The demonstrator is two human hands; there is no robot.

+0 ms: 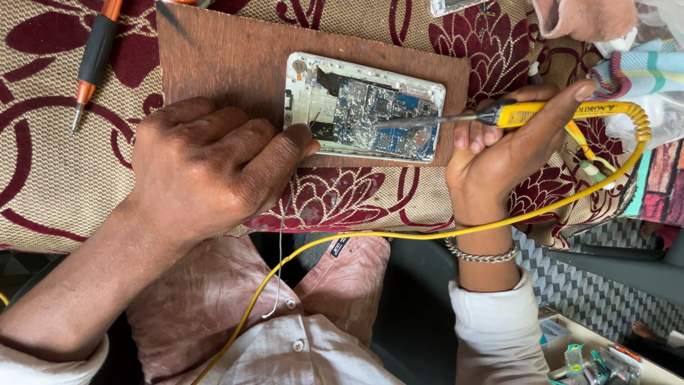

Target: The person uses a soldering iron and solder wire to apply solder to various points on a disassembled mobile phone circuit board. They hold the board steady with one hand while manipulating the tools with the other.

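Phone (pixel 365 105), back off, lies on board (pixel 235 64) just past left hand (pixel 206 167) fingertips; looks light, stiff, w/ fragile circuitry, so steady by frame edge. Left fingers curled, pinching thin wire (pixel 279 242). Right hand (pixel 509 146) closed round iron (pixel 499 114), tip on circuitry.

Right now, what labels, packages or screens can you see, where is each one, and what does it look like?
Printed label: on the yellow soldering iron in the right hand; dark lettering on yellow.
Garment tag: lap edge, bottom centre; small dark strip, light print.
Small packets: tray at bottom right; green, white and orange, too small to tell apart.
No lit screen; the opened phone shows only its circuit board.
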